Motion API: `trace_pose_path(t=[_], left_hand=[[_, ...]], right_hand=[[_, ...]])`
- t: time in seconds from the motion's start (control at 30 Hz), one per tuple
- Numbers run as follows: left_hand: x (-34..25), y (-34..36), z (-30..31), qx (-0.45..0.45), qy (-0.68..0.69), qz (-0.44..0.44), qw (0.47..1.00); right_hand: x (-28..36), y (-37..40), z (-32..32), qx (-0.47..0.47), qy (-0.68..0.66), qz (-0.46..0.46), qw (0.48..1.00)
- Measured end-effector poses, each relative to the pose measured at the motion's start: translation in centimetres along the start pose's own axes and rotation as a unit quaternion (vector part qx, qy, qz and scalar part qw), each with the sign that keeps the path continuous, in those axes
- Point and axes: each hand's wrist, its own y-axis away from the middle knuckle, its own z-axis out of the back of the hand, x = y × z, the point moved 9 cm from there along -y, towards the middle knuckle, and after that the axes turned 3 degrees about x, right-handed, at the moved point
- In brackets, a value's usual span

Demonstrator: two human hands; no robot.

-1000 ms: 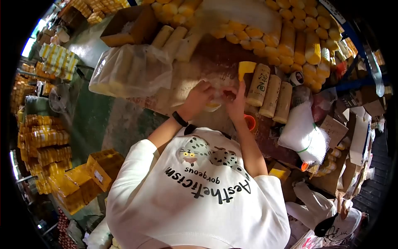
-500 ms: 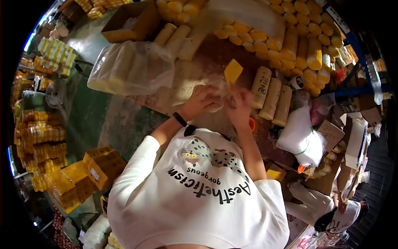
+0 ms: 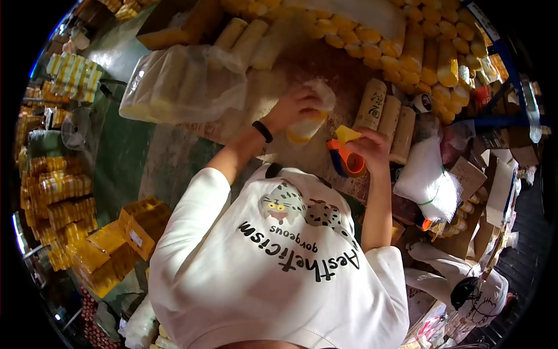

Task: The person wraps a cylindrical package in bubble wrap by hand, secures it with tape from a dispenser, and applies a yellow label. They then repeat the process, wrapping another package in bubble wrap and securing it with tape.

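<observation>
My left hand (image 3: 297, 107), with a black band at the wrist, is closed over a clear plastic-wrapped bundle (image 3: 308, 125) that shows yellow at its near end. Loose film bunches up past the fingertips. To the right, my right hand (image 3: 372, 148) pinches a small yellow slip (image 3: 347, 134) between thumb and fingers. An orange and dark blue tape dispenser (image 3: 339, 156) stands right at those fingertips, its round orange side facing me. Beyond my right hand, pale rolls with dark printed characters (image 3: 372, 104) lie side by side.
A large clear bag of rolls (image 3: 180, 87) lies at the left of the worktable, near a cardboard box (image 3: 180, 23). Yellow-ended packs (image 3: 407, 55) are stacked at the back right. A white bag (image 3: 427, 180) sits at right; another person (image 3: 465, 285) is at lower right.
My right hand has come back toward me and right, bringing the yellow slip down near the tape dispenser, now uncovered. My left hand has moved slightly away and right, over the wrapped bundle.
</observation>
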Motion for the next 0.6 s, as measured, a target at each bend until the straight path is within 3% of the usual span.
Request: trace_pose_path(t=[0.1,0.2,0.23,0.27,0.33,0.47,0.57,0.6], left_hand=[[-1.3,-0.1,0.9,-0.013,0.004,-0.005,1.000],[-3.0,0.0,1.1,0.005,0.002,-0.012,1.000],[-3.8,0.0,1.2,0.001,-0.015,-0.036,0.999],[-4.4,0.1,1.2,-0.004,-0.032,-0.060,0.998],[-3.4,0.9,0.5,-0.012,0.018,-0.023,0.999],[-2.9,1.6,0.6,0.000,0.080,0.018,0.997],[-3.4,1.1,1.2,0.005,0.090,0.023,0.996],[-3.4,1.3,1.0,0.005,0.085,0.011,0.996]], right_hand=[[-1.0,1.0,-1.9,0.059,-0.152,-0.062,0.985],[-4.5,1.9,-3.7,0.219,-0.101,-0.156,0.958],[-5.0,1.5,-4.1,0.238,-0.017,-0.114,0.964],[-6.4,1.3,-3.6,0.206,-0.025,-0.170,0.963],[-8.6,1.1,-3.3,0.142,-0.041,-0.281,0.948],[-9.6,-1.1,-2.1,0.028,-0.039,-0.275,0.960],[-9.3,-1.0,-2.3,-0.014,0.004,-0.265,0.964],[-8.7,-0.6,-2.5,-0.023,-0.037,-0.254,0.966]])
